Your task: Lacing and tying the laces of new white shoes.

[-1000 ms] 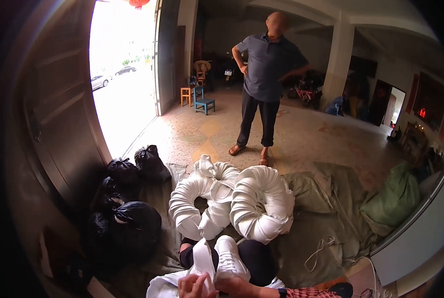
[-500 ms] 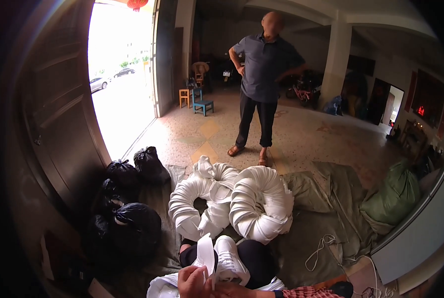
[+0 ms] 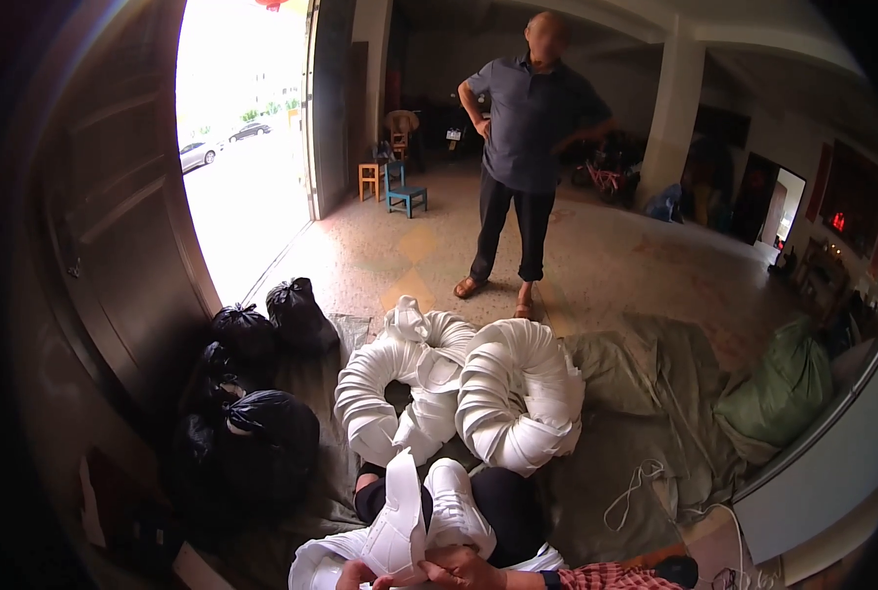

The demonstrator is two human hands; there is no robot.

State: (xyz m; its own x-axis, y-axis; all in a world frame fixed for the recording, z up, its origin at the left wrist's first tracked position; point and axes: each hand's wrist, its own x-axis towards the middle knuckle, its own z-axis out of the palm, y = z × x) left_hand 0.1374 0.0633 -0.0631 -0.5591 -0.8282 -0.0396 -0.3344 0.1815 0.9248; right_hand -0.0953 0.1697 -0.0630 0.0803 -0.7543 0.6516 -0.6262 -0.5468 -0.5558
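A white shoe upper (image 3: 396,521) stands up between my hands at the bottom of the view, its flat side showing. My left hand (image 3: 360,576) grips its lower left edge, mostly cut off by the frame. With the fingers of my right hand (image 3: 459,568) I hold its lower right edge. Just right of it, a white laced shoe (image 3: 453,503) sits between my dark-clad knees. Under my hands more white shoe pieces (image 3: 313,562) lie across my lap. Ahead, white uppers nested into rings form a left coil (image 3: 368,393) and a right coil (image 3: 483,403).
Several black tied bags (image 3: 272,442) crowd the left, beside a dark door (image 3: 115,197). A green sack (image 3: 778,383) stands right. Pale cord (image 3: 636,492) lies on the grey-green sheet (image 3: 596,472). Beyond the coils a person (image 3: 537,128) stands, hands on hips, near a blue chair (image 3: 400,192).
The upper has turned from a narrow edge-on view to show its broad side. My left hand has dropped lower and left; my right hand's fingers now show more. The view has shifted slightly.
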